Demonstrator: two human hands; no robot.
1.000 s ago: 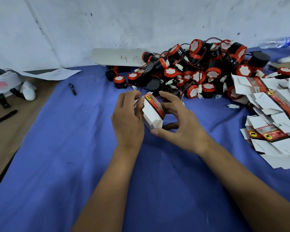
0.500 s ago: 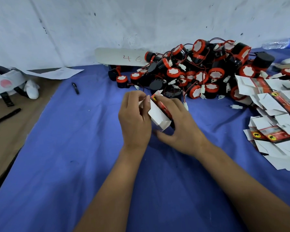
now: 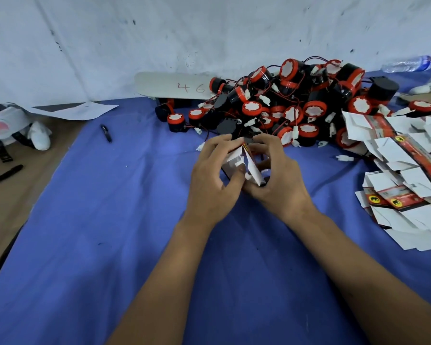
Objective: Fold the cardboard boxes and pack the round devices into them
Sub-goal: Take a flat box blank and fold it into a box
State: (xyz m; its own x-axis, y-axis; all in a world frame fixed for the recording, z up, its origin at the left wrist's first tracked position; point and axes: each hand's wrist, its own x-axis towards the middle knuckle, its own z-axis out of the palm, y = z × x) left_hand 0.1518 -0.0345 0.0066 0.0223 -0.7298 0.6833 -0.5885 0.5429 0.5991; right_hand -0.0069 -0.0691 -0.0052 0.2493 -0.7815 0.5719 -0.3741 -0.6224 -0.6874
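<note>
Box [image 3: 244,165] now tilted, underside hand-hidden

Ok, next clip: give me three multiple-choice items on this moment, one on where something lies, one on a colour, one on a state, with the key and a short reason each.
1. Where is the stack of flat unfolded boxes?
A. Right side of the cloth
B. Left side, by the pen
C. Against the wall, behind the devices

2. What colour is the cloth under the work?
A. Green
B. Blue
C. Grey

3. What are the two hands doing?
A. Both lie flat on the cloth
B. Both hold one small box
C. Each holds a loose device

Key: 1 A, the flat boxes spread along the right edge, beside the pile of round devices. 2 B, the cloth is blue across the whole table. 3 B, the left hand and right hand curl round the same partly folded box between them.
</note>
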